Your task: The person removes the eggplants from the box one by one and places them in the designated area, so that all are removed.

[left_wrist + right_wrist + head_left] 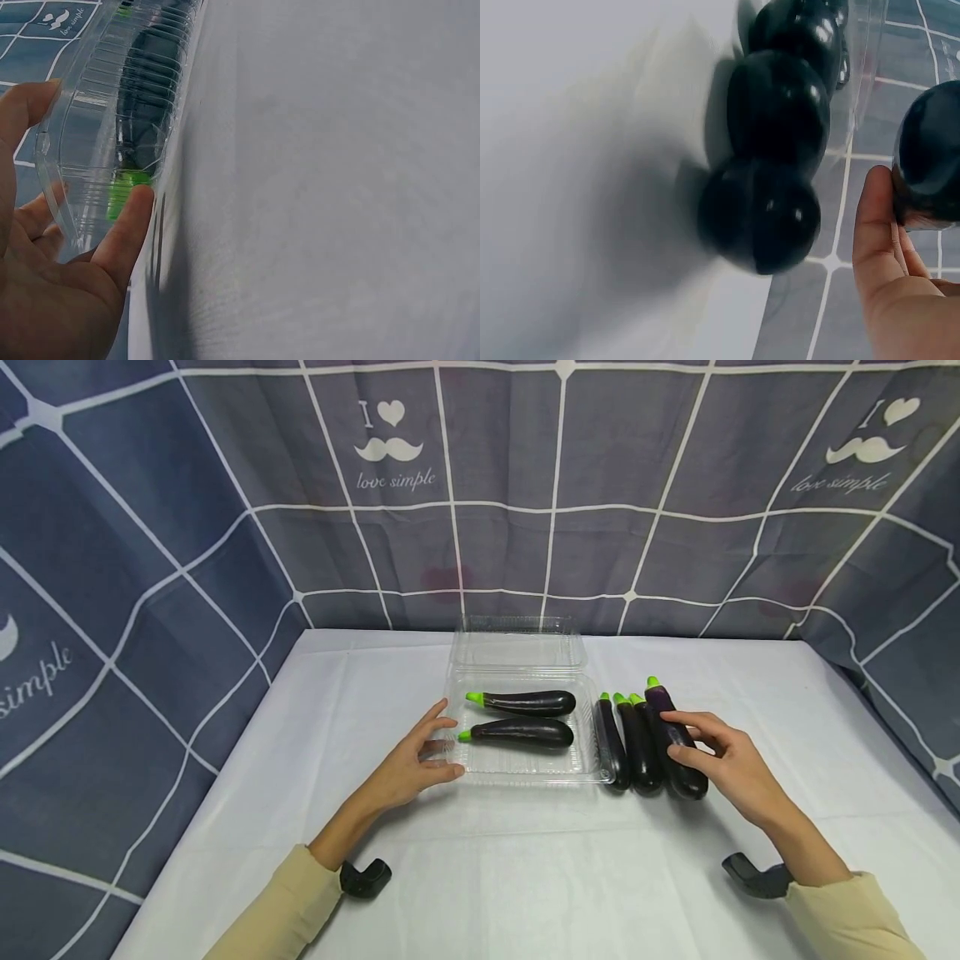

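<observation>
A clear plastic clamshell container [588,768] stands open in the middle of the white table, with two dark eggplants [525,732] lying side by side in it. My left hand [446,743] holds its left end. In the left wrist view the thumb [135,217] presses the container wall [112,97] and the fingers lie behind the rim. Several more eggplants [637,747] lie in a row just right of the container. My right hand [675,735] grips the rightmost eggplant [662,700]. In the right wrist view that eggplant [930,150] sits against my right hand [885,225], apart from the others [780,150].
The container's lid [517,647] lies open toward the back. A white cloth [525,877] covers the table, and blue checked curtains [150,568] close it in at the back and both sides. The table's edges run close to the curtains.
</observation>
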Available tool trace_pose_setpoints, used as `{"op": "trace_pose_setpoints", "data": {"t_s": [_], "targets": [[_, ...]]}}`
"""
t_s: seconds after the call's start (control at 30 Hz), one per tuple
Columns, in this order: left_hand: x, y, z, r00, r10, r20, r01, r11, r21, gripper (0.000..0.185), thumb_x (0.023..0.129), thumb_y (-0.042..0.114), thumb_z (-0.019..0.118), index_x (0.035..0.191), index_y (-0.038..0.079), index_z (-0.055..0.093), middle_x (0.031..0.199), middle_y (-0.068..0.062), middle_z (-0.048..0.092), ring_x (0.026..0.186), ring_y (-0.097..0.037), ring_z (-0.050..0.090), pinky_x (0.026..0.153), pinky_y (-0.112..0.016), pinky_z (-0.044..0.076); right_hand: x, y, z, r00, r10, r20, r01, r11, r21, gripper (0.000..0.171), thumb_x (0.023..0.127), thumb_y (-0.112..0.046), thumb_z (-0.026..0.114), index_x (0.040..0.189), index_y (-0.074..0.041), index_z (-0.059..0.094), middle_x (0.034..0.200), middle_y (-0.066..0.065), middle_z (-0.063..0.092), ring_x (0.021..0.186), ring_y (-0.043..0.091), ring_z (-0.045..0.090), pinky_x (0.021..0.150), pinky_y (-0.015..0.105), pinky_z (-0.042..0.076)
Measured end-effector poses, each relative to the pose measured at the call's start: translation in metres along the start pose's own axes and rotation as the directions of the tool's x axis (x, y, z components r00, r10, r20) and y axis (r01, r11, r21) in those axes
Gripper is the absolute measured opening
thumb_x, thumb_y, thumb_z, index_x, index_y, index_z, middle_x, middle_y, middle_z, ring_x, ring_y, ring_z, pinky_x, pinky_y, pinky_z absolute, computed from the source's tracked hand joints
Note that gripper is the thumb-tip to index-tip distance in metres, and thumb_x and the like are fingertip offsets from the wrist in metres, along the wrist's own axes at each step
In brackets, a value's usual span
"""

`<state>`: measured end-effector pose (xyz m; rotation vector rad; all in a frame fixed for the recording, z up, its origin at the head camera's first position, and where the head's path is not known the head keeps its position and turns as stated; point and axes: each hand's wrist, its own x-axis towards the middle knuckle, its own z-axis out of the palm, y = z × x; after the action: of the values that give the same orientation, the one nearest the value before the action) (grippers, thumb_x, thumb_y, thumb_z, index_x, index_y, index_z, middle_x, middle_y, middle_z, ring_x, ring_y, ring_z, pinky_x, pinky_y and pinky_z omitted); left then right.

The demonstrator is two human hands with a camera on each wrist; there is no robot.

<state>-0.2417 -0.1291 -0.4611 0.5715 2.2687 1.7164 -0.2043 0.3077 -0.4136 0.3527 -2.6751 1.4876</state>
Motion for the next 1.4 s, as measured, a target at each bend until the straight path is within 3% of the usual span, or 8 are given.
{"op": "trace_pose_setpoints", "data": {"t_s": [0.3, 0.67, 0.93, 1.13, 1.3, 1.4], "targets": [[0.000, 0.000, 0.000, 1.000, 0.005, -0.002, -0.005, 1.000, -0.007, 0.064, 0.087, 0.014, 0.077, 0.141, 0.001, 0.044, 0.165, 0.003, 0.006, 0.134, -0.044, 0.039, 0.101, -0.048, 0.046, -0.001, 0.014, -0.016, 0.999, 0.031, -0.038, -0.034, 0.996, -0.079, 0.042, 0.097, -0.017, 0.065, 0.138, -0.012, 0.058, 0.122, -0.013, 0.057, 0.104, 0.010, 0.047, 0.076, 0.019, 0.038], [-0.001, -0.001, 0.001, 1.000, 0.001, 0.001, -0.001, 1.000, 0.002, 0.063, 0.088, 0.014, 0.076, 0.141, 0.002, 0.044, 0.165, 0.004, 0.006, 0.134, -0.043, 0.039, 0.102, -0.048, 0.046, 0.002, 0.036, -0.026, 0.997, 0.053, -0.051, -0.057, 0.996, -0.071, 0.040, 0.094, -0.008, 0.065, 0.133, -0.008, 0.061, 0.119, -0.016, 0.056, 0.104, 0.008, 0.045, 0.079, 0.016, 0.034], [0.000, 0.000, 0.001, 1.000, 0.003, 0.001, -0.003, 1.000, 0.004, 0.064, 0.088, 0.015, 0.077, 0.141, 0.002, 0.044, 0.165, 0.004, 0.006, 0.134, -0.042, 0.039, 0.101, -0.047, 0.046, 0.006, 0.050, -0.029, 0.991, 0.133, -0.033, -0.134, 0.989, -0.058, 0.042, 0.096, -0.007, 0.060, 0.138, -0.003, 0.055, 0.127, 0.005, 0.050, 0.100, 0.012, 0.042, 0.075, 0.016, 0.038], [0.000, 0.003, 0.002, 1.000, 0.008, 0.002, -0.008, 1.000, -0.009, 0.064, 0.087, 0.014, 0.077, 0.140, 0.001, 0.044, 0.165, 0.002, 0.006, 0.133, -0.042, 0.040, 0.101, -0.046, 0.046, 0.009, 0.057, -0.030, 0.976, 0.217, 0.008, -0.216, 0.974, -0.063, 0.049, 0.098, -0.014, 0.061, 0.143, 0.000, 0.047, 0.142, 0.024, 0.041, 0.109, 0.016, 0.040, 0.077, 0.014, 0.037], [-0.001, 0.002, 0.001, 1.000, 0.004, -0.003, -0.004, 1.000, -0.008, 0.063, 0.087, 0.013, 0.077, 0.141, 0.002, 0.045, 0.165, 0.002, 0.006, 0.133, -0.041, 0.040, 0.101, -0.046, 0.047, 0.012, 0.059, -0.031, 0.966, 0.253, 0.051, -0.247, 0.963, -0.106, 0.055, 0.098, -0.022, 0.062, 0.146, -0.001, 0.044, 0.141, 0.029, 0.042, 0.114, 0.024, 0.043, 0.080, 0.020, 0.039], [-0.001, 0.001, 0.001, 1.000, 0.002, -0.001, -0.002, 1.000, -0.006, 0.064, 0.087, 0.014, 0.077, 0.141, 0.002, 0.044, 0.165, 0.003, 0.006, 0.133, -0.042, 0.040, 0.101, -0.046, 0.046, 0.013, 0.060, -0.032, 0.965, 0.253, 0.071, -0.243, 0.961, -0.132, 0.055, 0.098, -0.023, 0.063, 0.146, -0.002, 0.045, 0.141, 0.028, 0.044, 0.114, 0.021, 0.044, 0.081, 0.022, 0.040]]}}
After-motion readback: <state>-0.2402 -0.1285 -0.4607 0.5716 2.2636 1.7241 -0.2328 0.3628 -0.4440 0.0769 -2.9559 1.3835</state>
